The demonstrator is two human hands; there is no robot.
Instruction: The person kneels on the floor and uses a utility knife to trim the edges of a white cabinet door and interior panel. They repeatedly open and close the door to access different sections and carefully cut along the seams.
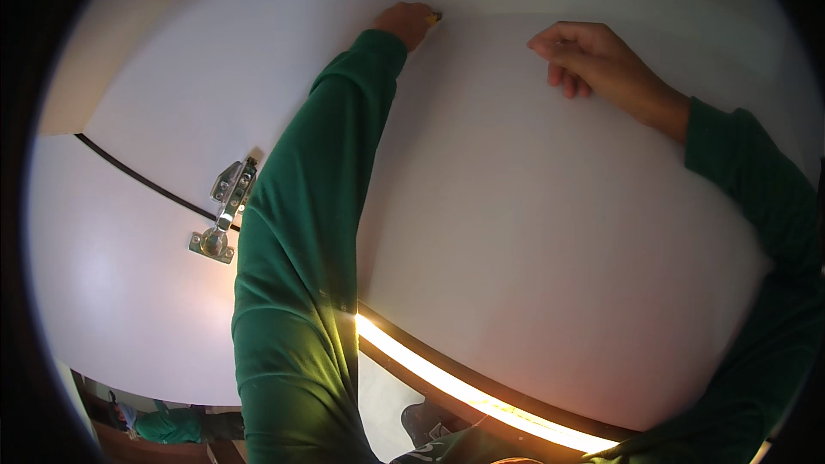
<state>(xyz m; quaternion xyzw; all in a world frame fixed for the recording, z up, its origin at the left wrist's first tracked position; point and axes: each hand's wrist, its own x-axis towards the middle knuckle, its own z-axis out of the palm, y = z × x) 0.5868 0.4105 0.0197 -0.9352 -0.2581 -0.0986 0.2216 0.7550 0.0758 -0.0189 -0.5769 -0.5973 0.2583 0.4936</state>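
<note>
Deep in a white cabinet, my left hand [404, 22] reaches up to the corner where the side panel [258, 60] meets the back panel [516, 206]. Its fingers are closed on a small yellow and dark thing [434, 17], whose kind I cannot make out. To the right, my right hand [593, 60] is held in front of the back panel. Thumb and forefinger are pressed together and the other fingers are curled, with nothing visible between them. Both arms wear green sleeves. A metal cabinet hinge [225, 206] joins the side panel to the door [129, 275], left of my left forearm.
A glowing light strip [464, 391] runs along the cabinet's lower front edge, close below my arms. Black edging [142, 176] lines the side panel near the hinge. At the lower left, past the door, a green-sleeved person [172, 424] shows.
</note>
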